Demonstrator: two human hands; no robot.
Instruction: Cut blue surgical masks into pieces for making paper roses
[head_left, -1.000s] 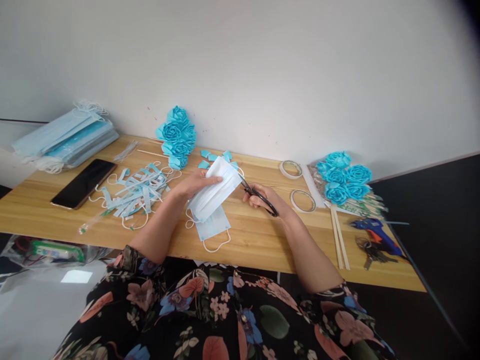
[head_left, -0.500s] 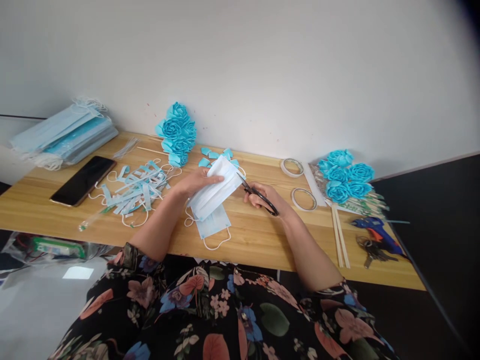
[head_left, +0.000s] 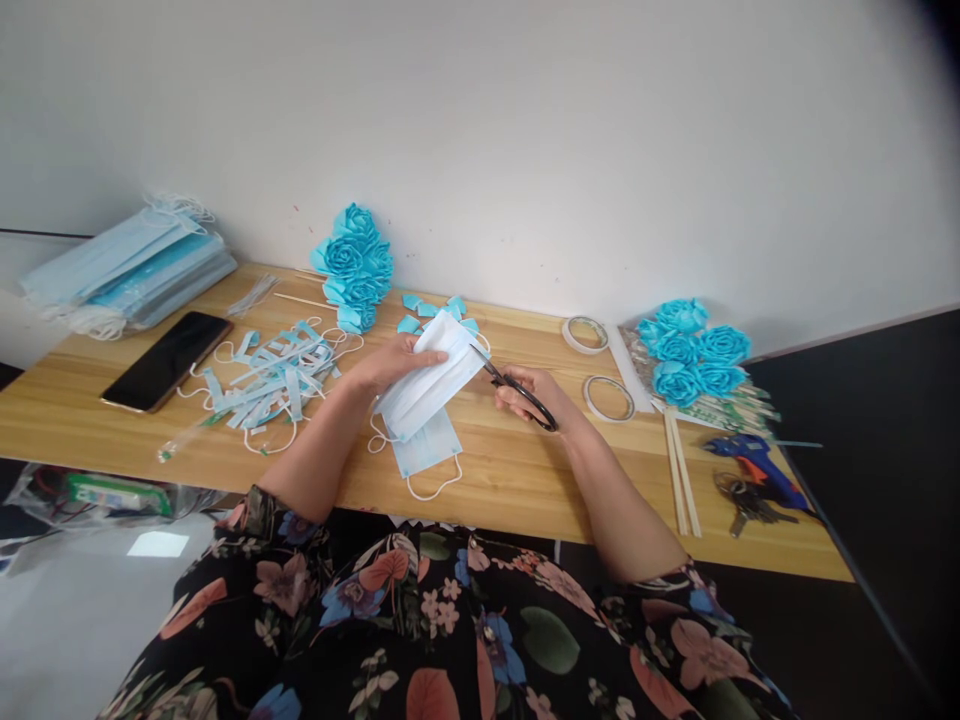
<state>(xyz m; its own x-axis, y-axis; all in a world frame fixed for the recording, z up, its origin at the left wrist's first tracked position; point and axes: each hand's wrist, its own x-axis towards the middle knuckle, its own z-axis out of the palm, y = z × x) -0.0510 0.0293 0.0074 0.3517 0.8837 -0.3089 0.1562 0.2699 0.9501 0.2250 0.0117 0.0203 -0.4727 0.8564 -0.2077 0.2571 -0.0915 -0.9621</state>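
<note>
My left hand (head_left: 401, 364) grips a pale blue face mask (head_left: 431, 385) by its upper left edge, thumb on top. Black-handled scissors (head_left: 527, 398) are in my right hand (head_left: 525, 388), their blades at the right edge of that mask. Whether the blades are cutting I cannot tell. A second face mask (head_left: 431, 448) lies on the table, partly under the held one, its ear loop toward me. Left of my left hand is a heap of cut mask strips and ear loops (head_left: 277, 375). Small blue cut pieces (head_left: 410, 324) lie behind the held mask.
Stacked masks (head_left: 142, 265) and a phone (head_left: 166, 362) are at the left. Blue fabric roses (head_left: 354, 262) stand by the wall, more roses (head_left: 694, 350) at the right. Two tape rolls (head_left: 608, 398), sticks (head_left: 681, 475), a glue gun (head_left: 757, 468) and keys (head_left: 750, 505) lie on the right.
The scissors' blades have shifted very slightly at the mask's right edge, with small finger motion in my right hand. My left hand and the mask stay in place.
</note>
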